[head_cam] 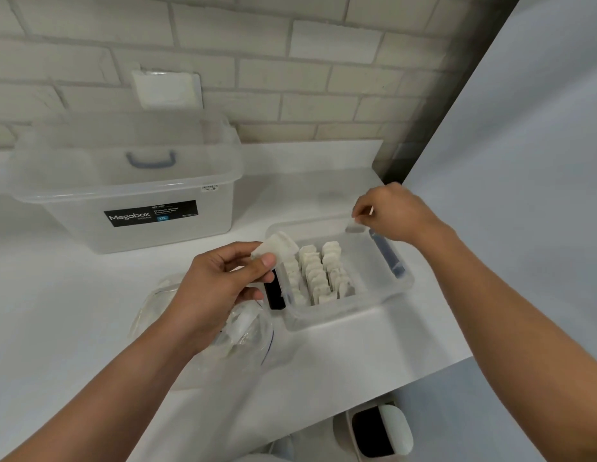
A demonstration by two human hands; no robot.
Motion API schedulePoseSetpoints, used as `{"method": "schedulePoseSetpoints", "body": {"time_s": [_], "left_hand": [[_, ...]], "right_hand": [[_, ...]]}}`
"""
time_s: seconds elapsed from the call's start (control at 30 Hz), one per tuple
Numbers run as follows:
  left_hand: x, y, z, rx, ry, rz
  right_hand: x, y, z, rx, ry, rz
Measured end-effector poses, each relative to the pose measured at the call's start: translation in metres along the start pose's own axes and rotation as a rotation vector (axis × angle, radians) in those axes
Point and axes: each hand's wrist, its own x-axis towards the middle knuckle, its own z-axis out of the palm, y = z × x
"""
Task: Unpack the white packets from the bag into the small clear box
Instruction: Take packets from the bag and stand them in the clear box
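The small clear box (377, 295) stands on the white counter, with rows of white packets (318, 273) standing on edge inside it. My left hand (220, 285) pinches white packets (273, 249) between thumb and fingers over the box's left rim. My right hand (393, 211) hovers over the box's far right corner and pinches one small white packet (355, 227), blurred by motion. The clear plastic bag (243, 331) lies crumpled on the counter under my left hand, with pale packets showing through it.
A large clear Megabox storage bin (123, 191) stands at the back left, a white lid (167, 90) leaning on the brick wall behind it. A black item (274, 293) sits against the small box's left side. A waste bin (377, 431) stands below the counter's edge.
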Motion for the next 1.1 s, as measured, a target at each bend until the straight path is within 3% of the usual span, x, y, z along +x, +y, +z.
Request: {"method": "schedulePoseSetpoints", "body": {"time_s": [0.27,0.67,0.97,1.1], "left_hand": [[0.003,-0.001,0.003,-0.019,-0.017,0.010],[0.005,0.002,0.003,0.053,-0.038,0.038],[0.010,-0.001,0.011,0.096,-0.036,0.074],[0.013,-0.002,0.015,0.144,-0.034,0.114]], "right_hand": [[0.022,-0.006,0.045,-0.468,-0.266,-0.088],[0.025,-0.012,0.071,-0.608,-0.266,-0.099],[0.014,-0.013,0.067,-0.510,-0.109,0.003],[0.009,-0.002,0.052,-0.156,0.038,0.144]]}}
